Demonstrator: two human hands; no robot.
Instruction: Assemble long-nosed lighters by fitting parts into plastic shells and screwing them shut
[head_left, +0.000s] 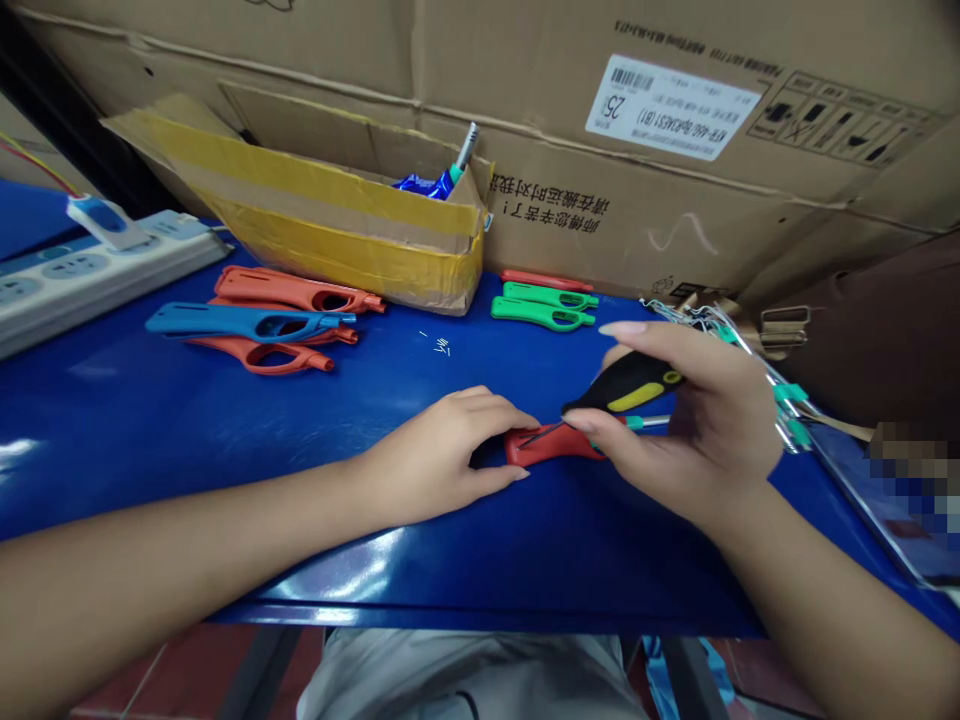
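Note:
My right hand (pixel 690 420) grips a black and yellow screwdriver (pixel 626 385), its thin tip angled down onto a red plastic lighter shell (pixel 551 443) lying on the blue table (pixel 187 430). My left hand (pixel 442 455) rests curled on the table, fingertips pressing the left end of that red shell. A metal tube with a teal collar sticks out of the shell to the right, under my right hand.
Orange and blue shells (pixel 255 320) lie at the left, green and red ones (pixel 544 305) at the back centre. An open taped carton (pixel 337 220) stands behind them, large cartons behind that. A white power strip (pixel 90 265) is far left; metal tubes with teal collars (pixel 757 370) are right.

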